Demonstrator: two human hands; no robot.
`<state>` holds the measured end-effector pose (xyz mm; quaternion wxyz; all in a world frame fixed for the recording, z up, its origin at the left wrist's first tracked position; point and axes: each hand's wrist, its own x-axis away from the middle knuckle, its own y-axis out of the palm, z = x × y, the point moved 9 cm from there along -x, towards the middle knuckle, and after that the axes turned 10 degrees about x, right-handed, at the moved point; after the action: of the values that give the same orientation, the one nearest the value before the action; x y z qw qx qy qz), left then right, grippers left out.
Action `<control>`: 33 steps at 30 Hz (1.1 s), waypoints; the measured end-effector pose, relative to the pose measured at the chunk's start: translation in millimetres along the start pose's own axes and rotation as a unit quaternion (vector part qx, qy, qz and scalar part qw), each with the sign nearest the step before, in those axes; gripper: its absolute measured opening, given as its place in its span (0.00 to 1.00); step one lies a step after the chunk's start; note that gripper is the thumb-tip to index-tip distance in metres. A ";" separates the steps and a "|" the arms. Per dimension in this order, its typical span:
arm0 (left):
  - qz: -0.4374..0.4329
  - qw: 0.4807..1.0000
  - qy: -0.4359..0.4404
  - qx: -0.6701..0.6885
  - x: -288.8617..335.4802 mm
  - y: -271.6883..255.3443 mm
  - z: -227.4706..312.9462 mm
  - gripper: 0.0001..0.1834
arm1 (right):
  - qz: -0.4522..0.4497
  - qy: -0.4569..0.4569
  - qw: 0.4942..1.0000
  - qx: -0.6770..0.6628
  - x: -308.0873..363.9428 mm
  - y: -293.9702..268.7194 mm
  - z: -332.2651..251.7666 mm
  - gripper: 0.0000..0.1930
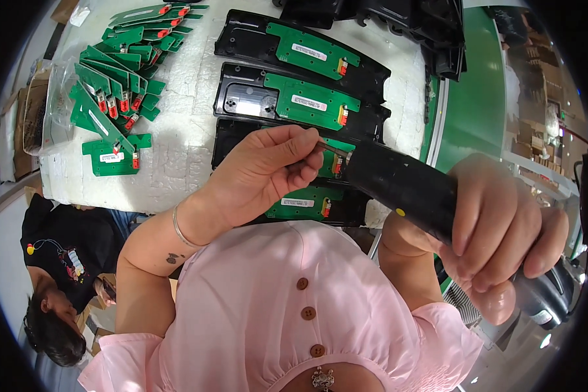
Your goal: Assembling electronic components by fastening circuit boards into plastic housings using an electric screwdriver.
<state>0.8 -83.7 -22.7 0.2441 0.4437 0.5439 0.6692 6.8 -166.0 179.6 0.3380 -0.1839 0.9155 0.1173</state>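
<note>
My right hand (503,228) is wrapped round the black body of an electric screwdriver (398,186), held tilted in front of my chest. The thin metal bit (333,150) sticks out of its end toward the left. My left hand (268,166) pinches this bit near its tip between thumb and fingers; whether a screw sits there is hidden. Beneath my hands, several curved black plastic panels lie in a row, each with a green circuit board (310,101) on it. One black panel (248,42) is farthest away; the nearer ones are partly covered by my hands.
Several loose green circuit boards (108,75) with red-and-white connectors are heaped on the white table (183,104) at the left. Beside them is a clear plastic bag (57,108). Black plastic parts (411,26) stand at the far right. Another person (72,261) is at the lower left.
</note>
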 end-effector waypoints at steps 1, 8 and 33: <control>0.003 1.000 0.010 -0.022 -0.7 -0.9 1.3 0.09 | -0.039 0.015 0.999 -0.010 -2.3 4.2 2.7 0.17; 0.004 0.997 0.075 -0.027 -1.0 1.7 13.2 0.09 | 0.126 0.089 0.988 -0.007 3.2 -10.9 9.5 0.12; -0.029 0.995 0.021 -0.093 7.5 -6.6 8.7 0.08 | 0.182 0.137 0.958 0.174 -1.2 -38.7 112.0 0.11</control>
<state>3.6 -71.3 -26.4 0.2925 0.3890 0.4972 0.7182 88.3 -162.7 93.6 0.2086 0.0331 0.9774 -0.0107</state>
